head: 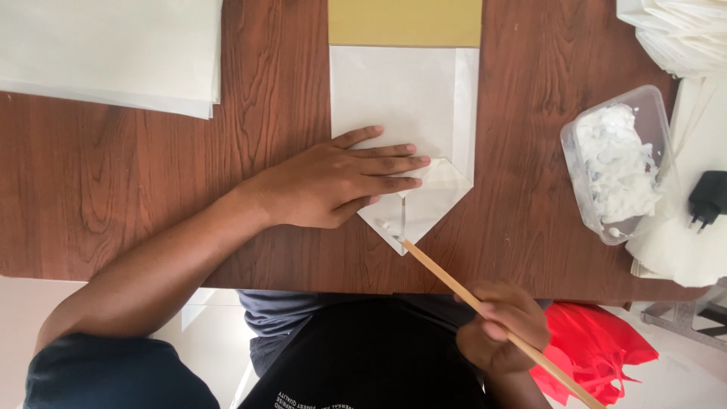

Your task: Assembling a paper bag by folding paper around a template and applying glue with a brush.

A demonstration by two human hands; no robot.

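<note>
Paste application to a folded paper bag (409, 106) lying flat at the middle of the wooden table (151, 174). Left hand (333, 185), fingers extended and flat, presses the pointed bottom fold; right hand (503, 326) grips one thin wooden stick (454, 284), its tip touching the fold's lower-left edge. Judged step: gluing the flap, which calls for steady pressure and an even stroke along the edge. Counted: one plastic tub of white paste (617, 163), one yellow sheet (405, 21), two paper stacks, left (113, 49) and right (681, 34).
</note>
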